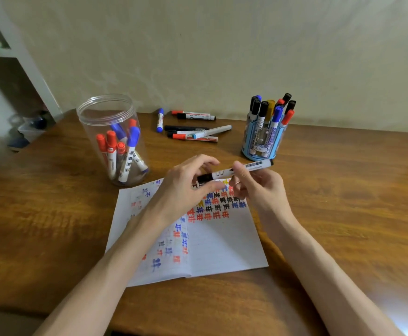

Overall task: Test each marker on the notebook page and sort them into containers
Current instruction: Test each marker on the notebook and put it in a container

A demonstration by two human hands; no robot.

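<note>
Centre frame, above notebook (222, 243): black marker (254, 166) gripped round barrel by right hand (258, 187), cap end pinched by left hand (183, 187); looks like uncapping, next needs straight pull, then test stroke.

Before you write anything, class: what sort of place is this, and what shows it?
Probably a home desk or study corner: a wooden table against a plain wall, an open notebook covered in marker marks, a blue pen holder full of markers.

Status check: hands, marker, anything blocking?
Right hand grips black marker barrel; left hand pinches its cap end. Marker above notebook, cap apparently on. Nothing in the way.
</note>
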